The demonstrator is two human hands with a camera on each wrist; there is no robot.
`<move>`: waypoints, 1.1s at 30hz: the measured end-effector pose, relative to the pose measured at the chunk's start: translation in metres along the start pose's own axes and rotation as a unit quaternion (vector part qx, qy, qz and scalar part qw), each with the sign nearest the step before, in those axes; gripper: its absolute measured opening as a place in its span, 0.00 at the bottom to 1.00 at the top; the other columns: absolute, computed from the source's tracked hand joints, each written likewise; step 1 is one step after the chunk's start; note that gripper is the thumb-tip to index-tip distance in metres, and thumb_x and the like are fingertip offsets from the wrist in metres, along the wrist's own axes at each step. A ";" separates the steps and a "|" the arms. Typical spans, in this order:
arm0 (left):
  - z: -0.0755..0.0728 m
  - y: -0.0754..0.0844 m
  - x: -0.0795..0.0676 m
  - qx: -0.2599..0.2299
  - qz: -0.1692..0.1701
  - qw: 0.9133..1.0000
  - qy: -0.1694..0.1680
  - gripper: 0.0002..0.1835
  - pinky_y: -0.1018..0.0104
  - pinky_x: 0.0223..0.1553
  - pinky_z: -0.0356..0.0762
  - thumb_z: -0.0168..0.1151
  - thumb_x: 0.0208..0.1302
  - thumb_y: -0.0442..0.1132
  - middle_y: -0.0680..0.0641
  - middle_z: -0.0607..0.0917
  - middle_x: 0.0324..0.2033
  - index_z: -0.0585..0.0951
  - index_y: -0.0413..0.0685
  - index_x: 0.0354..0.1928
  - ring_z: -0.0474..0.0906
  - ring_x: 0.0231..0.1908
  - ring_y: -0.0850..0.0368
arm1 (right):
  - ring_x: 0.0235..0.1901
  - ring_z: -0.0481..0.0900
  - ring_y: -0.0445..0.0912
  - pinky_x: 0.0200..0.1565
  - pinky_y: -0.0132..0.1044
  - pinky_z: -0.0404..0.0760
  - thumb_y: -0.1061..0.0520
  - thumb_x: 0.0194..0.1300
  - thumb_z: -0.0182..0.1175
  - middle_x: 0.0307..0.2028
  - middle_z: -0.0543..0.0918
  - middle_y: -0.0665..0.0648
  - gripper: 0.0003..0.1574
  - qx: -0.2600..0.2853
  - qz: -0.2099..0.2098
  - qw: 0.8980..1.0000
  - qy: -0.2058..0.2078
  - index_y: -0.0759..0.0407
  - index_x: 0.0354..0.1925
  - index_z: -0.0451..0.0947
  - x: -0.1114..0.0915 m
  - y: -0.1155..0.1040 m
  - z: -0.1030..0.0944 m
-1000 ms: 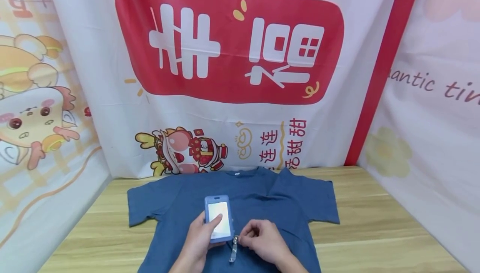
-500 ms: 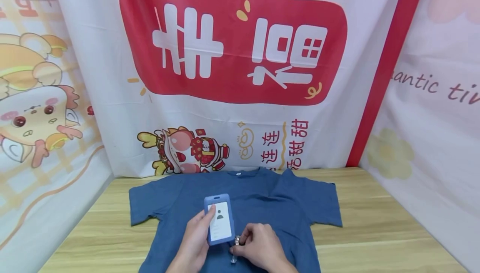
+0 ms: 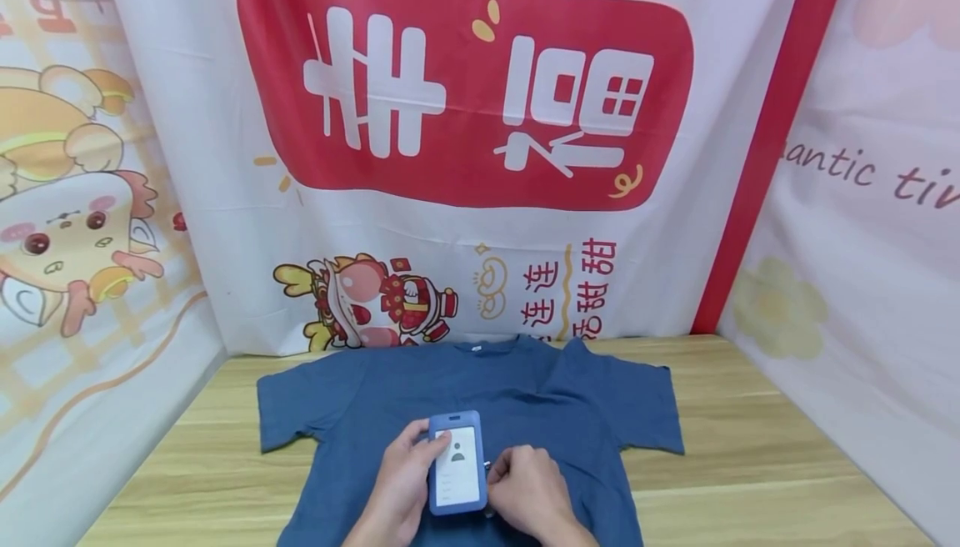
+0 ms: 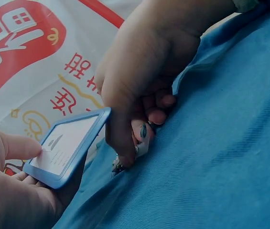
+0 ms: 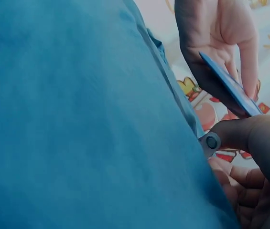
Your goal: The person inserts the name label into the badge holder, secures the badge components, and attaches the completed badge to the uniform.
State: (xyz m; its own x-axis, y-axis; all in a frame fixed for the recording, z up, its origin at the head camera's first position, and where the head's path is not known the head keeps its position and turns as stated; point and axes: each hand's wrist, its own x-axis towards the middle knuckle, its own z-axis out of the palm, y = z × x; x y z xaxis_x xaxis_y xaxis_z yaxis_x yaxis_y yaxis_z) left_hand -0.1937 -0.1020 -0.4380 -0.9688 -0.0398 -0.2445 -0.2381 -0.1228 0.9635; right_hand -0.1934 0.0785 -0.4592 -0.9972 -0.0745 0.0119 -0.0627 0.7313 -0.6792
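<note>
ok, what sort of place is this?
Probably a small staged booth, maybe for recording: printed cloths wall in three sides of a wood-grain table, and a shirt lies spread out on it.

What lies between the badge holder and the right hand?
In the head view, a bit of the clip pinched by the right hand shows in the narrow gap beside the badge holder, with blue shirt below.

White backdrop (image 3: 525,226) | red panel (image 3: 471,105) | cartoon left cloth (image 3: 75,222) | wood-grain tabletop (image 3: 750,464)
</note>
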 end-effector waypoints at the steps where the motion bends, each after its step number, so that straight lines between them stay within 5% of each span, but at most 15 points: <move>1: 0.001 0.000 0.000 0.000 -0.002 1.000 0.001 0.25 0.51 0.63 0.76 0.61 0.80 0.41 0.40 0.85 0.58 0.74 0.37 0.72 0.77 0.60 0.47 | 0.20 0.77 0.43 0.26 0.38 0.76 0.61 0.56 0.72 0.18 0.81 0.47 0.11 0.014 -0.003 1.000 -0.005 0.49 0.21 0.83 0.000 0.002 -0.002; 6: 0.002 0.000 0.001 -0.005 -0.010 1.000 0.009 0.25 0.44 0.70 0.73 0.62 0.78 0.40 0.38 0.82 0.63 0.74 0.36 0.71 0.73 0.66 0.44 | 0.18 0.82 0.43 0.22 0.37 0.80 0.59 0.63 0.73 0.20 0.85 0.50 0.08 0.120 0.015 0.992 -0.048 0.53 0.27 0.86 0.004 0.012 -0.008; 16: 0.005 -0.001 0.002 -0.004 -0.017 1.000 0.016 0.23 0.37 0.76 0.67 0.65 0.76 0.40 0.34 0.76 0.69 0.78 0.36 0.66 0.69 0.71 0.39 | 0.22 0.84 0.41 0.25 0.33 0.84 0.52 0.68 0.74 0.28 0.90 0.53 0.13 0.317 0.096 0.942 -0.045 0.61 0.41 0.88 0.013 0.024 -0.016; 24: 0.006 -0.002 0.002 0.009 -0.022 1.000 0.003 0.19 0.55 0.59 0.78 0.65 0.75 0.39 0.39 0.83 0.59 0.81 0.37 0.62 0.77 0.58 0.47 | 0.28 0.88 0.42 0.32 0.34 0.89 0.51 0.65 0.77 0.29 0.90 0.52 0.15 0.423 0.131 0.897 0.003 0.60 0.43 0.89 0.019 0.026 -0.025; 33: 0.008 -0.003 0.001 0.013 -0.021 1.000 -0.012 0.19 0.57 0.56 0.79 0.64 0.76 0.39 0.40 0.85 0.57 0.81 0.37 0.63 0.79 0.55 0.49 | 0.28 0.87 0.42 0.31 0.34 0.86 0.49 0.65 0.78 0.30 0.90 0.51 0.16 0.436 0.133 0.889 0.045 0.59 0.43 0.89 0.021 0.021 -0.032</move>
State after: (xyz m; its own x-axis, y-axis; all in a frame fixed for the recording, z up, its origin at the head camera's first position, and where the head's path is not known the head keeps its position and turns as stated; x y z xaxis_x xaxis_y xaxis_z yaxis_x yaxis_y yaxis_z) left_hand -0.1948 -0.0937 -0.4404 -0.9593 -0.0114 -0.2821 -0.2797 -0.0976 0.9551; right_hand -0.2167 0.1141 -0.4503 -0.9736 0.1062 -0.2021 0.1928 -0.0917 -0.9769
